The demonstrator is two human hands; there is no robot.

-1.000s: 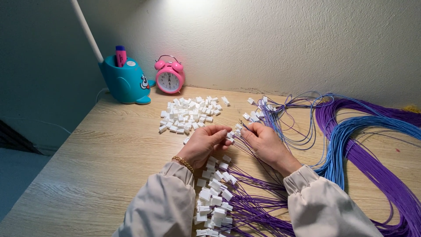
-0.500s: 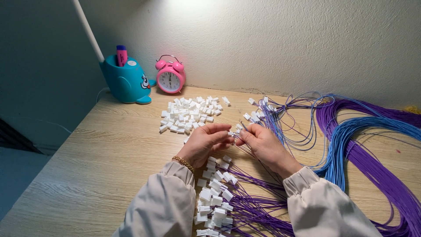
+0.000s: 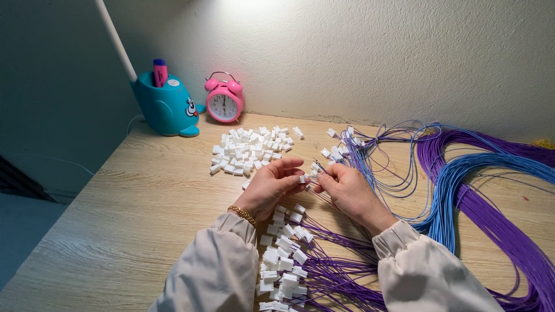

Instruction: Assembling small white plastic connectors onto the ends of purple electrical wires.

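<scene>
Hands (image 3: 312, 188) pinch a white connector (image 3: 304, 179) — wooden desk (image 3: 144, 202), white wall (image 3: 376, 52).

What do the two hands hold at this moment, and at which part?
The left hand pinches a small white connector by its sides with the fingertips. The right hand holds a thin purple wire close to its end, right at the connector.

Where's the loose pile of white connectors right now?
In the head view, the loose pile of white connectors lies on the wooden table, left of centre, just beyond the left hand and in front of the pink alarm clock.
</scene>
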